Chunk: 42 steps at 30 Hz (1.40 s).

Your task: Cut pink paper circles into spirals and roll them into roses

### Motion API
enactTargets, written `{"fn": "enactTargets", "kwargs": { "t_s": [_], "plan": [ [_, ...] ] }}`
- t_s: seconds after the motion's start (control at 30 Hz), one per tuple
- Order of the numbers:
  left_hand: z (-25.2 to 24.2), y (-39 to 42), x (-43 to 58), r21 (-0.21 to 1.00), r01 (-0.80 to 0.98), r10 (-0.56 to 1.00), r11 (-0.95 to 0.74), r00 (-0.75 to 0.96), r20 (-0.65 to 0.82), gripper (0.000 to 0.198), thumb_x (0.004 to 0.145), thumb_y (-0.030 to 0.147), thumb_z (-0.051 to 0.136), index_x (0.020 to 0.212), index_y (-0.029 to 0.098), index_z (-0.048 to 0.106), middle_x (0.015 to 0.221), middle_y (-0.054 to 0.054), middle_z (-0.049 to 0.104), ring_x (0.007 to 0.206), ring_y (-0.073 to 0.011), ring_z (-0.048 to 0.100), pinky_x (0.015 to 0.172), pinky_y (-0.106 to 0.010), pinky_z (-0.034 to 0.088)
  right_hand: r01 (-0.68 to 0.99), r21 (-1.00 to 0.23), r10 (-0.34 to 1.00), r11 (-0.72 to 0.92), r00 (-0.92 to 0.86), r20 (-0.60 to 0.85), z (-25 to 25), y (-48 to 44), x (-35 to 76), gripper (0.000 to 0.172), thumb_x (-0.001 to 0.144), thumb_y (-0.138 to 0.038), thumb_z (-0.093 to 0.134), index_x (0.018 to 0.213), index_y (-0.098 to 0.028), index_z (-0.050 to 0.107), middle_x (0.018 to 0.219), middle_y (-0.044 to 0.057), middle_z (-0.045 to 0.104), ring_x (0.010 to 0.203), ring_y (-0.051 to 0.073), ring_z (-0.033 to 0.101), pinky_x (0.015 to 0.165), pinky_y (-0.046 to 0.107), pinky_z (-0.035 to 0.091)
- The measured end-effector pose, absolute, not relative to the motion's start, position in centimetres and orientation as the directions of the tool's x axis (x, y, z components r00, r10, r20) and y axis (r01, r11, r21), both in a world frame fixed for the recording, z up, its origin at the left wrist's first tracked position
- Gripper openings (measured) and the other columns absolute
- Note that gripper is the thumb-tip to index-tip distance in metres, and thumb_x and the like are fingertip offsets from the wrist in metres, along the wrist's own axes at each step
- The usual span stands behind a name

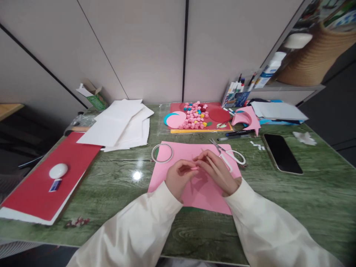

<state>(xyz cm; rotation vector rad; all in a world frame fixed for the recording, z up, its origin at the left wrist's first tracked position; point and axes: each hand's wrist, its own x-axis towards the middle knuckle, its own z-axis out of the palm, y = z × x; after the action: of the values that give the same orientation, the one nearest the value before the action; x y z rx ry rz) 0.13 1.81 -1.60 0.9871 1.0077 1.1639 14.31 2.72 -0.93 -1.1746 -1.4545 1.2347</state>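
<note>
Over a sheet of pink paper [164, 193], my two hands meet at the fingertips. My left hand [178, 178] pinches a small pink paper piece [194, 168]. The fingers of my right hand [217, 171] are closed against that same piece from the other side. Something thin and pale seems to lie along the right fingers, but I cannot make out what it is. White-handled scissors [237, 157] lie with blades apart just beyond my right hand. A roll of tape [162, 153] rests flat on the paper's far left corner.
Behind the pink sheet, a clear-covered red folder [219, 111] carries many small pink paper flowers [194, 116]. White sheets [116, 122] and a red board [36, 193] with a white eraser-like oval [58, 171] lie left. A phone [282, 154] lies right; pens [236, 134] sit behind.
</note>
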Motion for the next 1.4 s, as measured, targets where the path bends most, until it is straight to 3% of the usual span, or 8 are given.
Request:
{"fn": "enactTargets", "kwargs": {
  "t_s": [0.23, 0.73, 0.93, 1.1, 1.27, 1.4],
  "plan": [
    [-2.0, 1.9, -0.1, 0.981, -0.148, 0.987, 0.128, 0.115, -0.112, 0.019, 0.058, 0.015, 0.069, 0.076, 0.016, 0.065, 0.075, -0.005, 0.065, 0.069, -0.0143, 0.058, 0.067, -0.028, 0.046, 0.117, -0.991, 0.982, 0.061, -0.183, 0.039, -1.1, 2.7, 14.3, 0.007, 0.079, -0.027, 0.049, 0.081, -0.021, 0.048, 0.088, 0.002, 0.058, 0.079, 0.015, 0.055, 0.071, 0.029, 0.043],
    [-1.5, 2.0, -0.3, 0.969, -0.206, 0.985, 0.138, 0.132, -0.112, 0.024, 0.056, 0.015, 0.071, 0.075, 0.015, 0.056, 0.066, -0.002, 0.064, 0.057, -0.0101, 0.056, 0.051, -0.021, 0.042, 0.131, -0.989, 0.981, 0.067, -0.189, 0.041, -1.0, 2.7, 14.3, 0.006, 0.079, -0.026, 0.049, 0.080, -0.021, 0.047, 0.089, 0.002, 0.057, 0.077, 0.014, 0.054, 0.070, 0.028, 0.043],
    [-2.2, 2.2, -0.3, 0.980, -0.179, 0.995, 0.084, 0.071, -0.072, 0.021, 0.059, 0.018, 0.069, 0.075, 0.015, 0.055, 0.070, -0.001, 0.061, 0.064, -0.0106, 0.056, 0.059, -0.023, 0.044, 0.147, -0.987, 0.981, 0.067, -0.191, 0.038, -1.1, 2.7, 14.4, 0.007, 0.080, -0.027, 0.048, 0.081, -0.020, 0.047, 0.092, 0.003, 0.058, 0.078, 0.014, 0.054, 0.071, 0.028, 0.042],
    [-3.1, 2.5, -0.3, 0.934, -0.289, 0.977, 0.210, 0.103, -0.188, 0.019, 0.060, 0.020, 0.069, 0.072, 0.016, 0.055, 0.071, -0.001, 0.063, 0.065, -0.0126, 0.059, 0.060, -0.026, 0.046, 0.151, -0.987, 0.982, 0.062, -0.188, 0.033, -1.3, 2.8, 14.4, 0.006, 0.080, -0.025, 0.049, 0.081, -0.020, 0.046, 0.091, 0.003, 0.057, 0.079, 0.013, 0.053, 0.071, 0.028, 0.041],
    [-3.3, 2.6, -0.3, 0.952, -0.272, 0.989, 0.137, 0.095, -0.115, 0.014, 0.063, 0.019, 0.066, 0.076, 0.016, 0.062, 0.078, -0.004, 0.065, 0.076, -0.0147, 0.060, 0.073, -0.031, 0.047, 0.119, -0.991, 0.979, 0.065, -0.200, 0.040, -1.2, 2.8, 14.4, 0.005, 0.080, -0.025, 0.047, 0.080, -0.020, 0.046, 0.089, 0.003, 0.058, 0.080, 0.014, 0.053, 0.072, 0.029, 0.041],
    [-3.5, 2.7, -0.3, 0.940, -0.299, 0.982, 0.162, 0.146, -0.123, 0.020, 0.065, 0.022, 0.065, 0.084, 0.017, 0.060, 0.081, -0.005, 0.064, 0.073, -0.0154, 0.060, 0.063, -0.030, 0.048, 0.145, -0.987, 0.980, 0.062, -0.194, 0.033, -1.0, 2.7, 14.4, 0.005, 0.080, -0.024, 0.047, 0.081, -0.020, 0.046, 0.089, 0.003, 0.058, 0.079, 0.014, 0.053, 0.071, 0.029, 0.041]
  ]
}}
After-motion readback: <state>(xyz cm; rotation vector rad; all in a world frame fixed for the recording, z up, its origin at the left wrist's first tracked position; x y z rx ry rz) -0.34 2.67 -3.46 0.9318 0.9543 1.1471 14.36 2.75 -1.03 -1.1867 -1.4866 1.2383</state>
